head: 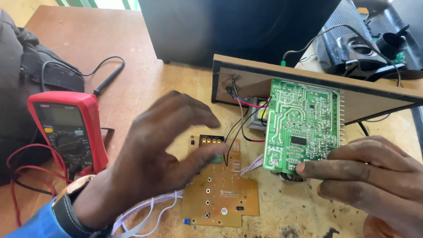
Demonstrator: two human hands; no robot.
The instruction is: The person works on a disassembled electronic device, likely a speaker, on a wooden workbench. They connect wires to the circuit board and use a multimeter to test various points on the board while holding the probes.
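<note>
My right hand [374, 176] grips the lower right edge of a green circuit board [302, 125], holding it tilted up with its solder side toward me. My left hand [163, 154] hovers with fingers spread over a tan control board [220, 194] that lies flat on the table; it holds nothing and partly hides that board's top left. Red, black and white wires [240, 128] run from the boards to a wooden panel [317, 79] standing behind them.
A red multimeter [68, 128] leans at the left with red and black leads; a black probe [108, 79] lies behind it. A dark bag [22, 66] sits far left. A black speaker part [365, 44] is at the back right.
</note>
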